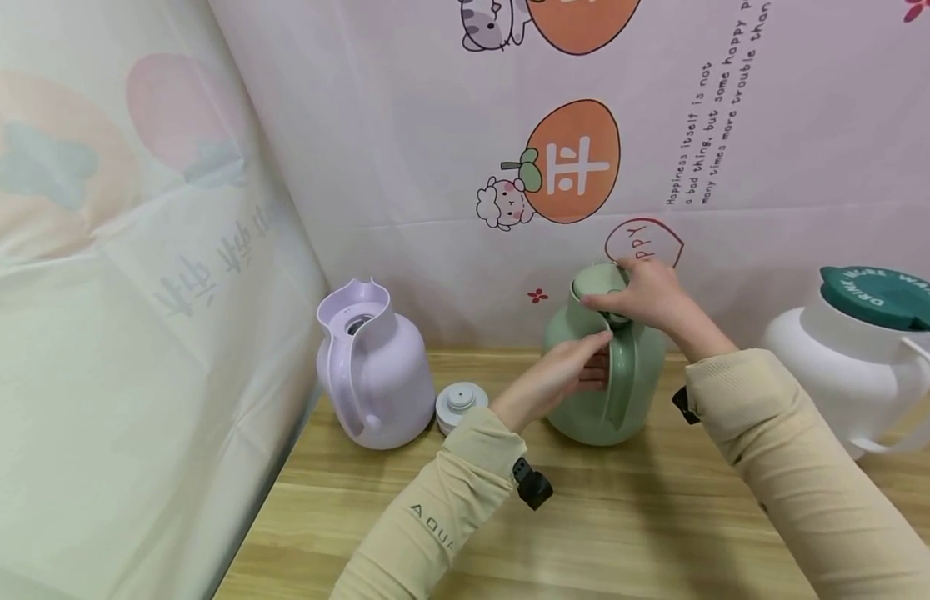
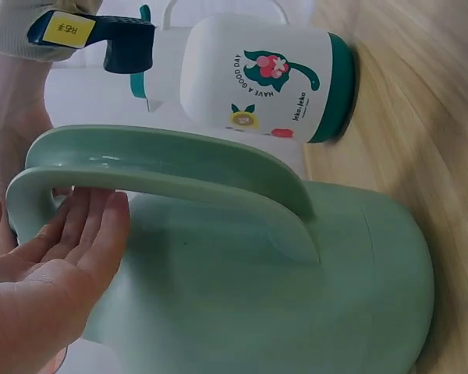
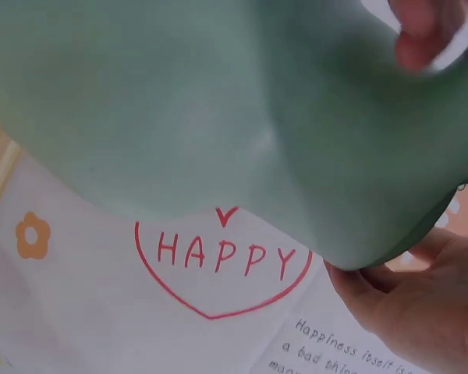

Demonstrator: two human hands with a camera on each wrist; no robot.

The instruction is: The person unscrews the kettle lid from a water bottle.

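A green thermos jug (image 1: pixel 566 408) stands by the back wall with its handle (image 1: pixel 621 375) towards me. My right hand (image 1: pixel 645 292) grips the round green lid (image 1: pixel 602 282) at the jug's mouth, thumb on the near side and fingers on the far side. In the right wrist view that hand (image 3: pixel 421 296) shows at the jug's rim. My left hand (image 1: pixel 558 371) is at the handle from the left. Its fingers (image 2: pixel 90 226) reach loosely into the handle's loop in the left wrist view, and the palm stays apart from the handle.
Left on the wooden table (image 1: pixel 570 533) stands a lidless lilac jug (image 1: pixel 397 375), its round stopper (image 1: pixel 461 404) beside it. On the right is a white jug (image 1: pixel 832 367) with a dark green lid (image 1: pixel 885 296). Printed cloth (image 1: pixel 405 150) covers the walls.
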